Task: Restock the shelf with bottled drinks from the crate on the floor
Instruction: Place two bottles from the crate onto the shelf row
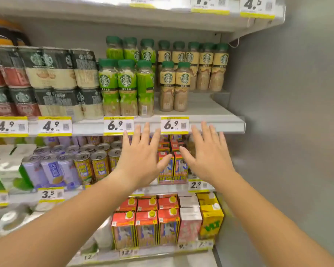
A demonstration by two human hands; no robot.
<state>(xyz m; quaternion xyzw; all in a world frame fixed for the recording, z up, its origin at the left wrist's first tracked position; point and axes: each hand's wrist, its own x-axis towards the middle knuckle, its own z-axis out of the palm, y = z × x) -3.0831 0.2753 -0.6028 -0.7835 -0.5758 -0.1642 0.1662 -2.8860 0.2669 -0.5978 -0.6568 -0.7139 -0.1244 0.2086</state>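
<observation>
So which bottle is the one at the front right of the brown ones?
Find the shelf with two 6.9 price tags. Above the right tag stand two beige-labelled bottles in front. Yours is the right one, next to the bare stretch of shelf; its green-labelled neighbours stand further left.

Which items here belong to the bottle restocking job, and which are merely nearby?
Job: green-label bottles, beige-label bottles, bare shelf space, left hand, right hand, both empty.
Nearby: cans, cartons, price tags.

Centre frame: left hand (141, 160) and right hand (206, 157), both empty, fingers spread, raised before shelf edge (216, 125). Above: green-label bottles (126, 87), tan-label bottles (175, 85). Lower centre: red cartons (146, 224).
</observation>
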